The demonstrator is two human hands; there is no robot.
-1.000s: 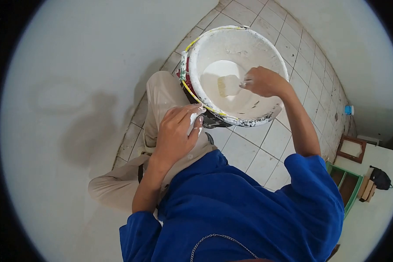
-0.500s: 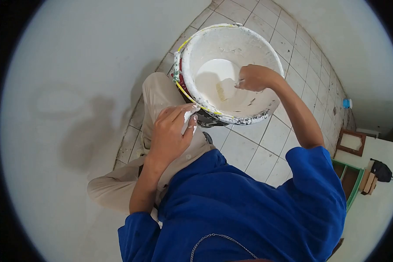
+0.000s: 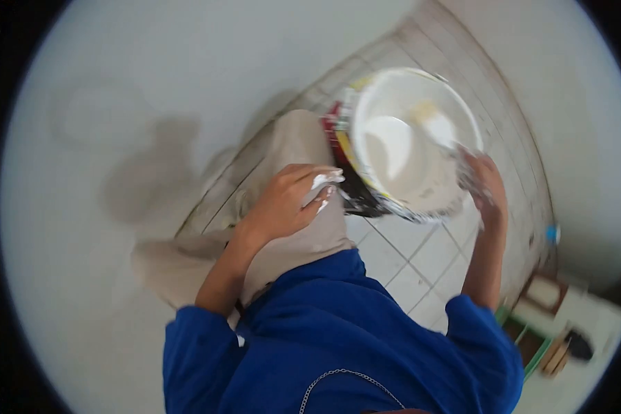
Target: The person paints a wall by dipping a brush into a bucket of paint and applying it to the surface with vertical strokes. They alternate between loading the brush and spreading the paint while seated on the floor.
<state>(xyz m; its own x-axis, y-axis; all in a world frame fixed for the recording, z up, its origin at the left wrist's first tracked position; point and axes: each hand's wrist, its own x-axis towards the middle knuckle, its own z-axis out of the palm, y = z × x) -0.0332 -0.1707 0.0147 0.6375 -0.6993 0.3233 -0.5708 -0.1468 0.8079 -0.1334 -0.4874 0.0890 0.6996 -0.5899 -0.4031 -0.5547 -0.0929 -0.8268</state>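
Observation:
A large bucket (image 3: pixel 362 155) with a paint-smeared white rim stands on the tiled floor, with white paint (image 3: pixel 391 141) inside. My right hand (image 3: pixel 483 183), blurred by motion, is closed on a paintbrush (image 3: pixel 438 129) at the bucket's right side. The brush's pale yellowish bristles point up and left over the inside of the bucket. My left hand (image 3: pixel 293 200) is near my knee, left of the bucket, with white paint on its fingertips. Its thumb and fingers are apart and nothing shows between them.
A pale wall (image 3: pixel 152 90) fills the left side. White floor tiles (image 3: pixel 383 255) lie below the bucket. At the lower right are a green-framed piece of furniture (image 3: pixel 531 345), a black bag (image 3: pixel 579 345) and a wooden frame (image 3: pixel 545 293). A small blue object (image 3: pixel 553 234) sits near the right wall.
My right hand has come up out of the bucket and moved right, bringing the brush into view. With the view shifted, the bucket appears further right. My left hand keeps its pose.

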